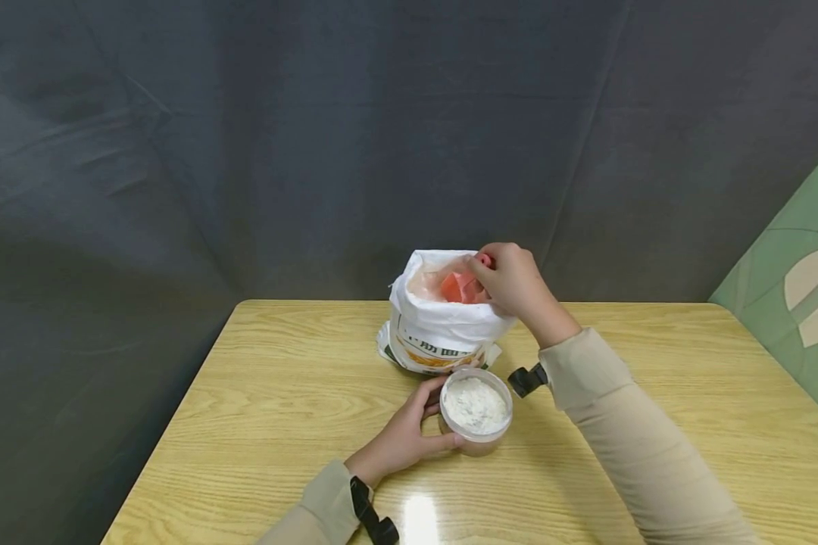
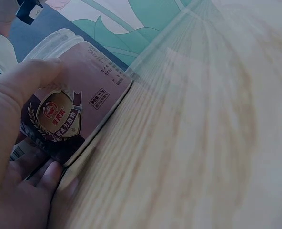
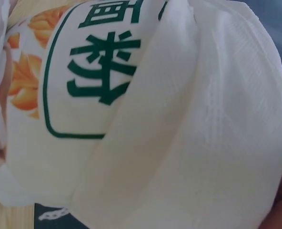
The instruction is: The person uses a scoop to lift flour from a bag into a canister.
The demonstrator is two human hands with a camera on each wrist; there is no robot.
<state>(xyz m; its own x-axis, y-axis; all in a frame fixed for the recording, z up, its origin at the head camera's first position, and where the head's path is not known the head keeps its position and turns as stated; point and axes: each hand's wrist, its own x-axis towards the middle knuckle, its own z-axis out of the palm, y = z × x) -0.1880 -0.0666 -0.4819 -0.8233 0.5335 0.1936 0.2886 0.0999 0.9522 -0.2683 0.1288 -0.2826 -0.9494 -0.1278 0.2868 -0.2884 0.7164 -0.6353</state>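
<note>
A white flour bag (image 1: 450, 324) with a folded-down rim stands at the table's far edge. Over its mouth, my right hand (image 1: 511, 281) pinches the handle of an orange-red scoop (image 1: 460, 288); the scoop's lower part is inside the bag. Just in front stands a clear round jar (image 1: 479, 449) holding white powder (image 1: 476, 405) close to its rim. My left hand (image 1: 401, 437) grips the jar's left side, thumb towards me and fingers behind. In the left wrist view the jar (image 2: 100, 83) shows a printed label and rests on the table. The bag (image 3: 179, 124) hides most of my right hand in the right wrist view.
The wooden table (image 1: 279, 378) extends to both sides. A dark cloth (image 1: 348, 151) hangs behind its far edge and down the left. At the right is a wall panel with a green leaf pattern (image 1: 804, 250). Black straps with small cameras (image 1: 528, 378) sit on both wrists.
</note>
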